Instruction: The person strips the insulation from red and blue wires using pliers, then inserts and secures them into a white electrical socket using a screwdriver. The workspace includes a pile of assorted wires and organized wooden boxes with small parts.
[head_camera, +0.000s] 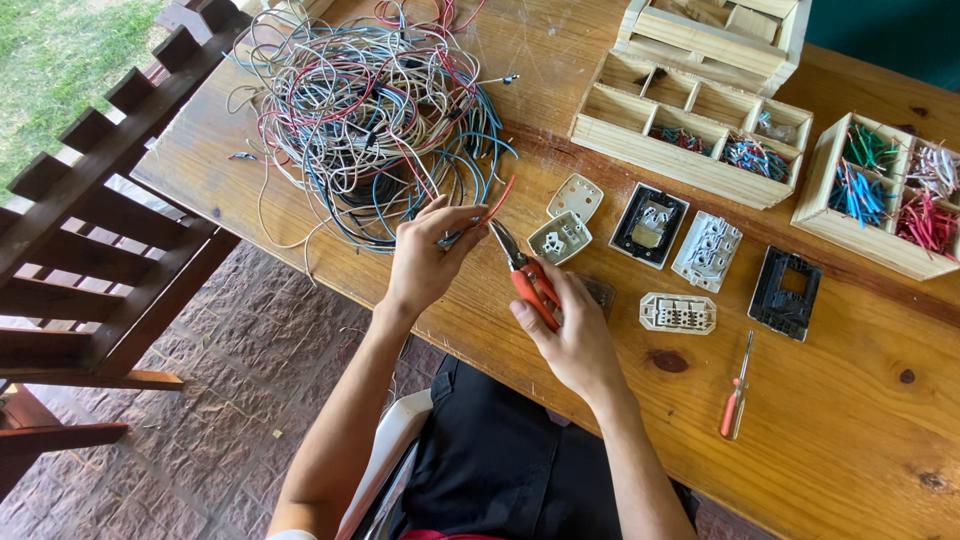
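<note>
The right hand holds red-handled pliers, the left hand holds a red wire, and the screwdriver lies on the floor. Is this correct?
Not quite. The head view shows the screwdriver lying on the wooden table, not the floor. The right hand does hold the pliers, and the left hand the red wire.

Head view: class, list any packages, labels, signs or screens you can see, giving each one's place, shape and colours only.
No printed packages, labels, signs or screens show.
Nearest to packaging are open containers:
Pale wooden divided tray, table centre top: rectangular, holding short coloured wire pieces.
Second wooden tray, far right: green, blue, white and red wire pieces.
Third wooden box, top edge: stacked, contents unclear.
</note>
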